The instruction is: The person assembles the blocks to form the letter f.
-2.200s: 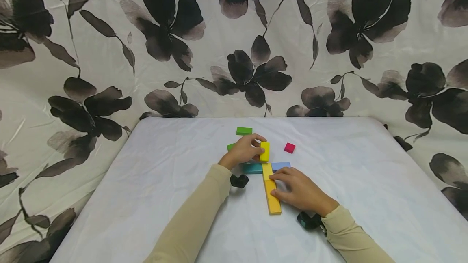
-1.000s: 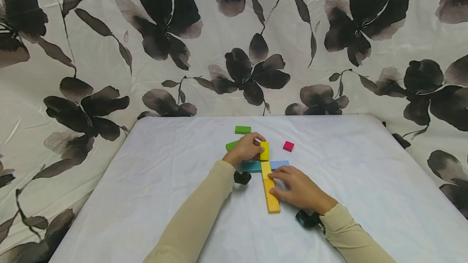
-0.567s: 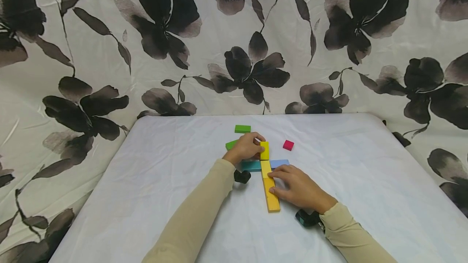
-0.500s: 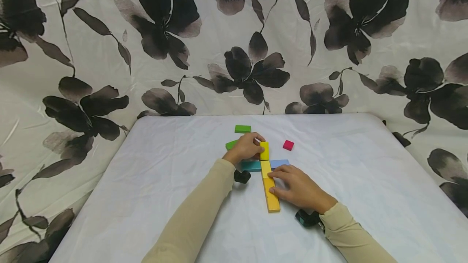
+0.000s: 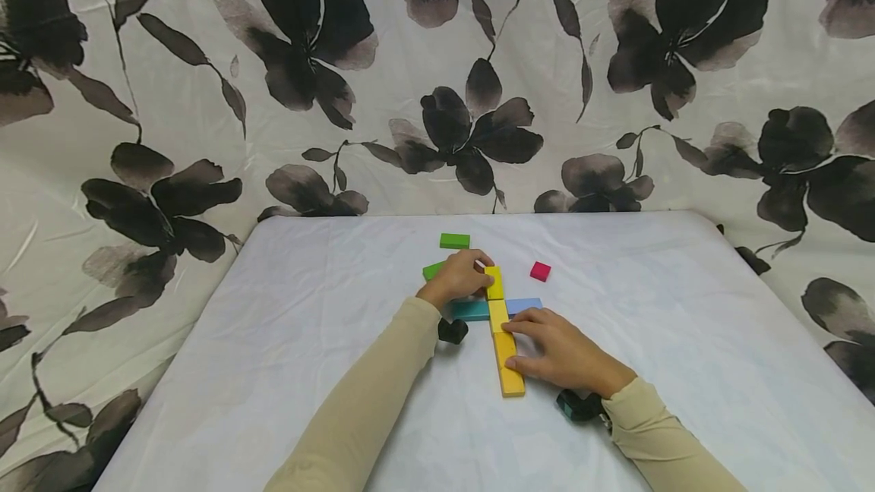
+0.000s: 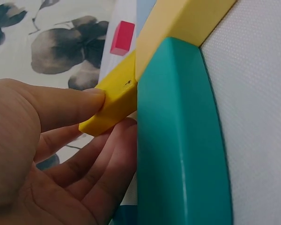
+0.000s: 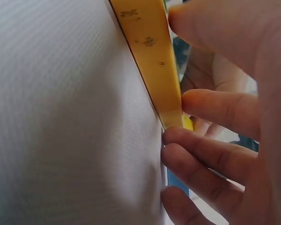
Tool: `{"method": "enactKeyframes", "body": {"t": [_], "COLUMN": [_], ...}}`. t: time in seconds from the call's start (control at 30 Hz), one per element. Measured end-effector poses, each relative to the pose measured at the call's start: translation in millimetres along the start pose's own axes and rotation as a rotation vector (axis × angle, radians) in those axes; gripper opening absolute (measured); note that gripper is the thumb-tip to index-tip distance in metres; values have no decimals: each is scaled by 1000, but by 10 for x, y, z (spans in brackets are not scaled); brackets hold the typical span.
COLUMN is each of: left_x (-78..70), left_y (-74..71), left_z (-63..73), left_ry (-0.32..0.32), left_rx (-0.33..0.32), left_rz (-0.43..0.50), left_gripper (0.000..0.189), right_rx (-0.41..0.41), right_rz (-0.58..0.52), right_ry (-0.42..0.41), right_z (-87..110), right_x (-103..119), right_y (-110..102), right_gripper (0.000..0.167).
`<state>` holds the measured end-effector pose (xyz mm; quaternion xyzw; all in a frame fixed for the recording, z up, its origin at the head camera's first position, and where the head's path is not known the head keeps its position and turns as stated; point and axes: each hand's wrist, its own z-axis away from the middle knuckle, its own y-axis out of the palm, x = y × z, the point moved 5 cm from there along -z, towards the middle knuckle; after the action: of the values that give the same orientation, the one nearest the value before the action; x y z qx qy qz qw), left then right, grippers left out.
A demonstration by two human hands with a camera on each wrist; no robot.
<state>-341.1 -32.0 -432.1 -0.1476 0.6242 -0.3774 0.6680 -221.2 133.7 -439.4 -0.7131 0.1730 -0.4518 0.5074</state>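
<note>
My left hand [image 5: 458, 275] pinches a bright yellow block [image 5: 497, 285] between thumb and fingers, at the far end of a row of blocks. Its near end meets a paler yellow block [image 5: 497, 313], and a longer orange-yellow block [image 5: 508, 383] continues the row toward me. A teal block [image 5: 470, 311] lies left of the paler one and a blue block [image 5: 525, 305] right of it, like the arms of a cross. My right hand [image 5: 567, 355] touches the row's right side with thumb and index fingertips; in the right wrist view its other fingers [image 7: 196, 176] extend beside the row.
Two green blocks lie beyond my left hand: one [image 5: 454, 241] farther back, one [image 5: 431, 270] partly hidden by the hand. A small red block [image 5: 540, 272] lies at the back right. White cloth [image 5: 615, 264] covers the table; a floral curtain [image 5: 383, 97] hangs behind.
The yellow block in my left hand has come slightly toward me and lower, closing up to the paler block. My right thumb has slid a little nearer along the orange-yellow block.
</note>
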Motion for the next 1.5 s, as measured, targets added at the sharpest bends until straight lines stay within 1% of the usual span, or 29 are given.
{"method": "enactKeyframes", "body": {"t": [0.17,0.47,0.67,0.97,1.13,1.33,1.5], "left_x": [-7,-23,-43,-35,-17,0,4], "left_y": [-4,-8,-11,38,46,16,20], "left_z": [-9,3,11,51,48,35,23], "left_ry": [5,-18,-22,-39,-26,-1,-4], "left_rx": [-4,-2,-3,2,10,1,16], "left_rz": [-42,-99,-98,-95,-112,-113,-114], "left_gripper": [29,31,32,33,34,37,39], "right_rx": [7,-4,-4,-4,-3,-24,-14], "right_rz": [-9,6,7,-6,-15,0,-3], "right_ry": [1,-6,2,12,16,-10,9], "right_z": [2,-10,-10,22,28,1,1], "right_x": [6,3,7,-17,-17,-3,-3], "right_y": [-11,-11,-26,17,41,28,25], "right_gripper": [59,60,61,61,61,61,60]}}
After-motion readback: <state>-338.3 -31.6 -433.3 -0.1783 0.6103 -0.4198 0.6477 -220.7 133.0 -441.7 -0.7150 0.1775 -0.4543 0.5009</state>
